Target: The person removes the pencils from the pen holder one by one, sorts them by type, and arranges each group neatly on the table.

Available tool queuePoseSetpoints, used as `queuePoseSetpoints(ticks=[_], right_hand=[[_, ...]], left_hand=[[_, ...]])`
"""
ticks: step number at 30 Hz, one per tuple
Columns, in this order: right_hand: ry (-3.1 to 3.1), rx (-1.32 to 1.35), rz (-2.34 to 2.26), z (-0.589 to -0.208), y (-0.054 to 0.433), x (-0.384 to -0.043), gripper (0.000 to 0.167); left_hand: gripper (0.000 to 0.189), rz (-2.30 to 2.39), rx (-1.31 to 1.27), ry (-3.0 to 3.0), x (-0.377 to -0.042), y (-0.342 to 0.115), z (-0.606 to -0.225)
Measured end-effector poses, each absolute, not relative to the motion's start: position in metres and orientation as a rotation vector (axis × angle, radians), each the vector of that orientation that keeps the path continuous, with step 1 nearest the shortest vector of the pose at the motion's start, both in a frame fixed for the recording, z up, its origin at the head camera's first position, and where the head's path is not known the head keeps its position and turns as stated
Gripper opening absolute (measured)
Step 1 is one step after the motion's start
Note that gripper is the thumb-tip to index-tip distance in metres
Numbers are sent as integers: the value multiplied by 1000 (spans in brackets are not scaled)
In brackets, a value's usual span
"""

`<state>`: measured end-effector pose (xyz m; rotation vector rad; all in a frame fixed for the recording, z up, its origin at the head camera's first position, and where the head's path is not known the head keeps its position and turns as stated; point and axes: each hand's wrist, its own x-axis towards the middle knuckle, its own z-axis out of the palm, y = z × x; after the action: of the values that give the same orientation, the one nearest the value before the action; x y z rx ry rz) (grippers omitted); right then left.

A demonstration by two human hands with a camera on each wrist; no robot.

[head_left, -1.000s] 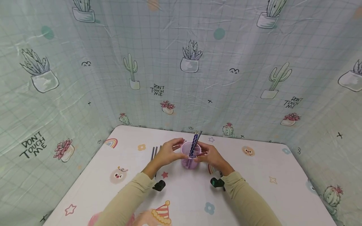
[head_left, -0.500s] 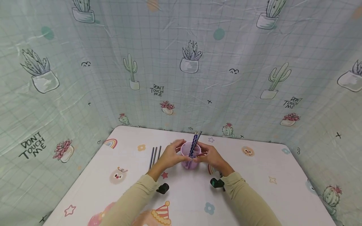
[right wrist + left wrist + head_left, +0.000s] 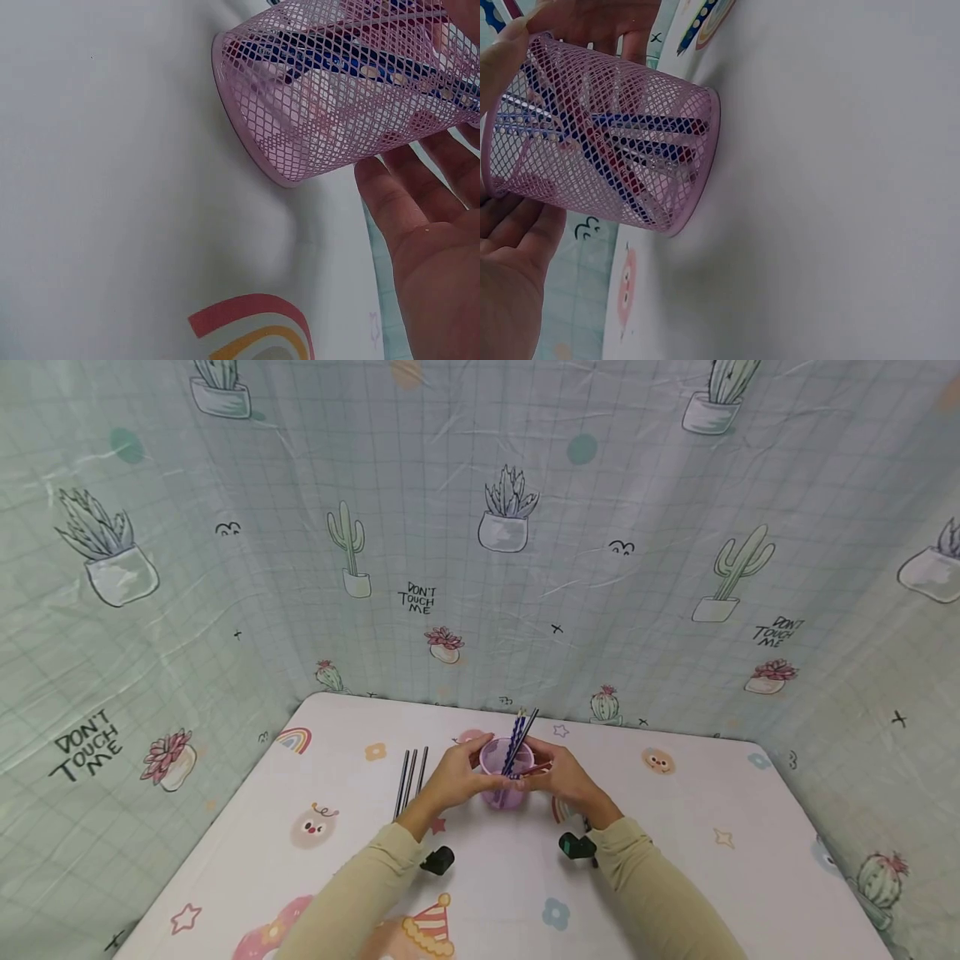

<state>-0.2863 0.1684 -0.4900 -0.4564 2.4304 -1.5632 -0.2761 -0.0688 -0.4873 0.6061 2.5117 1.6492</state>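
Observation:
A pink mesh pencil cup stands at the middle of the table between both hands. My left hand grips its left side, thumb across the front near the rim, fingers around the far side. From the right, my right hand holds it the same way, and the two thumbs nearly meet. Blue dotted pencils and a dark striped pencil stick out above the rim. A red pencil leans toward the right hand. Through the mesh, the left wrist view shows several crossed pencils inside.
Several dark striped pencils lie side by side on the table left of the cup. A blue dotted pencil lies beyond the cup in the left wrist view. The white patterned table meets a cactus-print curtain behind.
My left hand has shifted slightly right and closer around the cup, its thumb sliding toward the right thumb. The striped pencils on the left are now uncovered. The right hand has hardly moved.

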Motion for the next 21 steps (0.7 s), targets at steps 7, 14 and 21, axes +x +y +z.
queuePoseSetpoints(ticks=[7,14,21], right_hand=[[2428,-514,-1576,-487,172,-284,82],[2353,-535,-1656,-487,184,-281,73],[2352,-503,-1769,-486,192,-284,65]], left_hand=[[94,1658,596,2502,-276,-70,-487],[93,1638,565,2518,-276,-70,-487],[93,1644,565,2500,-276,-69,-485]])
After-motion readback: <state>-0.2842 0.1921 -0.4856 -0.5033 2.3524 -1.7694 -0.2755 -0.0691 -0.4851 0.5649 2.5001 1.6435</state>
